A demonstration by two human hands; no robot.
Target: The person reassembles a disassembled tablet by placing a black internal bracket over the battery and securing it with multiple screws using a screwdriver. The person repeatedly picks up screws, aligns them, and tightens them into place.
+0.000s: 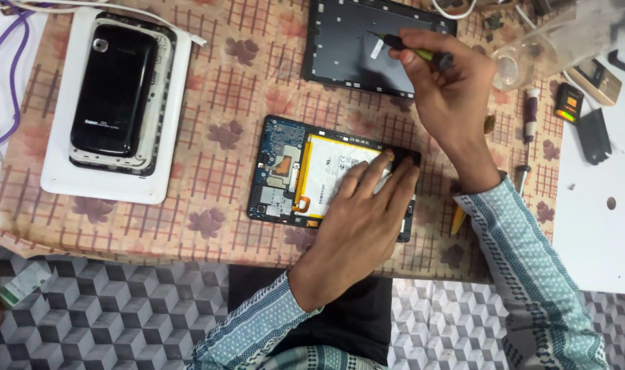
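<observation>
The opened black tablet with bare blue circuit board and white battery (pixel 326 175) lies mid-table on the patterned cloth (pixel 216 116), apparently mid-disassembly. The left hand (pixel 364 212) presses flat, fingers spread, on its right end. The right hand (pixel 449 89) grips a thin black-and-yellow screwdriver (pixel 408 46) above the detached dark back cover (pixel 346 41); bringing the tip down calls for a steady hold.

Left hand (pixel 367 205) lies flat, palm down, fingers (pixel 384 168) stretched forward and close together, wrist bent a bit. Right hand (pixel 449 82) is further toward the tabletop's far edge, fingers curled in a pinch grip, forearm angled back toward the near-right corner.
</observation>
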